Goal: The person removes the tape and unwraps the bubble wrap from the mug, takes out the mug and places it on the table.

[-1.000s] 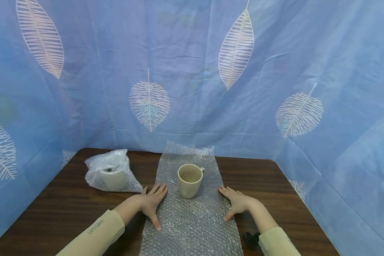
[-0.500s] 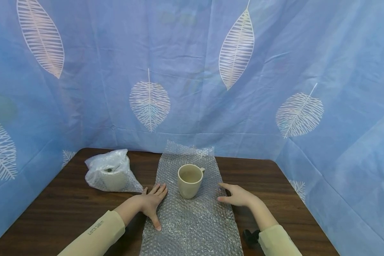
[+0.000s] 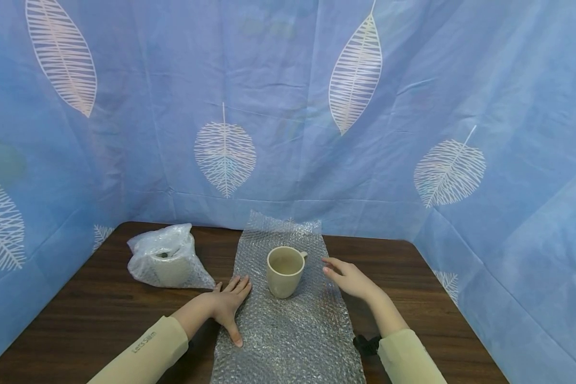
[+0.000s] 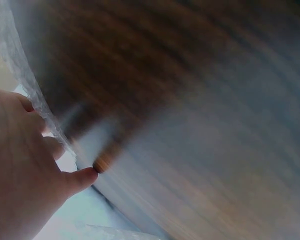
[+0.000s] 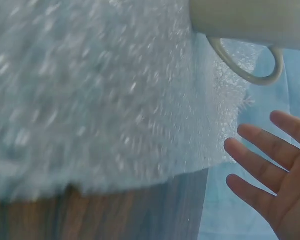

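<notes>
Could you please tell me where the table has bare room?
Bare table lies right of the right hand, and between the wrapped bundle and the left sleeve. It is crowded mid-table, where the mug stands on bubble wrap near the left hand.

A blue fabric backdrop [image 3: 288,69] hung in soft creases from nine o'clock through twelve to three. Pale skeleton-leaf prints [image 3: 355,74] showed at nine, ten, one and three o'clock. A dark wood-grain table [image 3: 417,293] with rounded far corners spread across six o'clock.
</notes>
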`<move>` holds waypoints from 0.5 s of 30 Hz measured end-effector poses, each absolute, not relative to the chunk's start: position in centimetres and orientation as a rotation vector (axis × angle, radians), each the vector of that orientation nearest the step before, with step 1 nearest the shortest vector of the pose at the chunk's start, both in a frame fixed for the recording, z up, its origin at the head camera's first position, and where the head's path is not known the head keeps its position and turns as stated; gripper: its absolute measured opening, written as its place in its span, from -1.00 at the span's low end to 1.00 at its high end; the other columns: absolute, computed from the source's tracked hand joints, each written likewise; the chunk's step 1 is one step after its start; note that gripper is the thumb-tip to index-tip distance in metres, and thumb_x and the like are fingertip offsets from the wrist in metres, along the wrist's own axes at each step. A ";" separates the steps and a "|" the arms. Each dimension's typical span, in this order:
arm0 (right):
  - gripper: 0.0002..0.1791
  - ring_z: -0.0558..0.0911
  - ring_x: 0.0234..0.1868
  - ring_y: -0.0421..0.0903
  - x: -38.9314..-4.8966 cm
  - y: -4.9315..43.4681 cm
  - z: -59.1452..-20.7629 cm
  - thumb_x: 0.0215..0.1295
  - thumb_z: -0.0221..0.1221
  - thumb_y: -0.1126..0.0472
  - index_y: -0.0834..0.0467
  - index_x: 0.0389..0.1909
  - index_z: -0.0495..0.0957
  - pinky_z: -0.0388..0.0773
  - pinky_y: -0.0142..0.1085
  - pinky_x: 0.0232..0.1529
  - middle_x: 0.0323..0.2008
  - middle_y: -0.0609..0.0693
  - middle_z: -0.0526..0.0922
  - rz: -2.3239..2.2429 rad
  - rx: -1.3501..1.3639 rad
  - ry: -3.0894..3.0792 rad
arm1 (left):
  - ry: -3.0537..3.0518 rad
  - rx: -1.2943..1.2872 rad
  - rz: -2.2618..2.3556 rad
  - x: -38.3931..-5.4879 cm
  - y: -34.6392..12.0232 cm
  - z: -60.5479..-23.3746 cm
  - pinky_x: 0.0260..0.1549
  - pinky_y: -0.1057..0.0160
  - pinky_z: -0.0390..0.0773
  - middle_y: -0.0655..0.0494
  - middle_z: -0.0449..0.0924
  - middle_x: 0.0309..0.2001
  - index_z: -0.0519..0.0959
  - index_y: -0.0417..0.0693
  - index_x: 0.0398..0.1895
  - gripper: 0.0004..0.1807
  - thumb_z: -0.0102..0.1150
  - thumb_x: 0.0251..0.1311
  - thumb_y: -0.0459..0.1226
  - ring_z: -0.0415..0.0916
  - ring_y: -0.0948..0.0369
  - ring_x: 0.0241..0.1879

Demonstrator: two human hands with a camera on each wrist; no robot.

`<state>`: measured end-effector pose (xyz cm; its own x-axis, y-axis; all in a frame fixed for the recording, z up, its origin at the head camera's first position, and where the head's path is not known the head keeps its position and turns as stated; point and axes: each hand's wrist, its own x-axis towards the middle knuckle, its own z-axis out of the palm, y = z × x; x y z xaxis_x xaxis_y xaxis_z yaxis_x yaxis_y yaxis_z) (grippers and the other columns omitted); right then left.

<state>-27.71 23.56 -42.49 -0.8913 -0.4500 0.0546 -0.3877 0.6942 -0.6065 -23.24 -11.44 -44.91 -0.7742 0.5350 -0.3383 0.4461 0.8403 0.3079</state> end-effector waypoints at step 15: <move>-0.45 0.58 0.00 0.22 -29.1 21.0 -43.7 0.57 -0.22 0.00 0.19 0.42 0.18 0.41 0.15 0.06 0.12 0.33 0.48 -1.426 -0.560 2.613 | 2.600 0.717 0.280 -23.3 -11.5 -44.9 0.25 -0.32 -0.23 -0.10 -0.36 0.52 -0.13 -0.17 0.52 0.46 0.53 -0.39 0.23 -0.45 -0.06 0.46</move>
